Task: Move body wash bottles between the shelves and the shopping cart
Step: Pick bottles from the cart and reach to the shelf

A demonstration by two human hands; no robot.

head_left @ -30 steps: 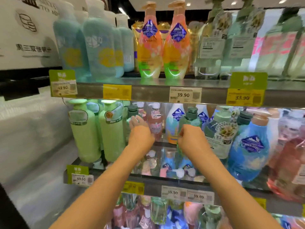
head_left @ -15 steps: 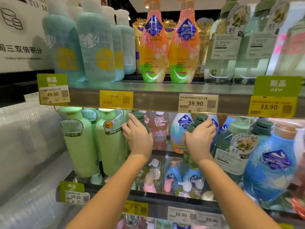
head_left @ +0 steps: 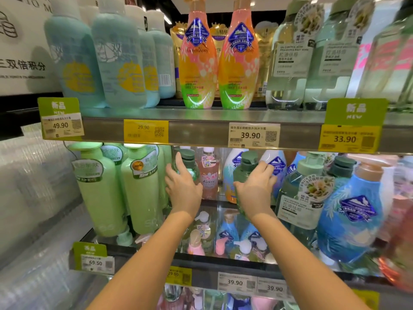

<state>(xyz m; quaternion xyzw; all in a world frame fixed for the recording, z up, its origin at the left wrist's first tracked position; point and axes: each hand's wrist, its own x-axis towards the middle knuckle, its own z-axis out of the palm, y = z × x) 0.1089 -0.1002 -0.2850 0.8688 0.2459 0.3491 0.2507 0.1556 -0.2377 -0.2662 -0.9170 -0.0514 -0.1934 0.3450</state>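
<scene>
- You are reaching both bare arms forward and up into the middle shelf (head_left: 223, 262), forearms running almost parallel.
- Your left hand (head_left: 184, 186) is lying against a dark green translucent body wash bottle with a dark green cap (head_left: 187, 161); its fingers are stretching up the bottle's left side toward the cap, and the thumb is pressing on the front. Whether this is a full grip you cannot tell from here.
- Your right hand (head_left: 254, 186) is wrapping around a second dark green translucent bottle with a dark green cap (head_left: 247, 163), fingers curling around its right shoulder just below the cap.
- Both bottles are standing upright on the middle shelf, apart from each other, with a pink clear bottle with a white cap (head_left: 209, 173) between them.
- Tall pale green opaque bottles (head_left: 143, 189) are standing just left of your left hand.
- A round blue bottle with a tan cap (head_left: 353, 211) is sitting to the right of your right arm.
</scene>
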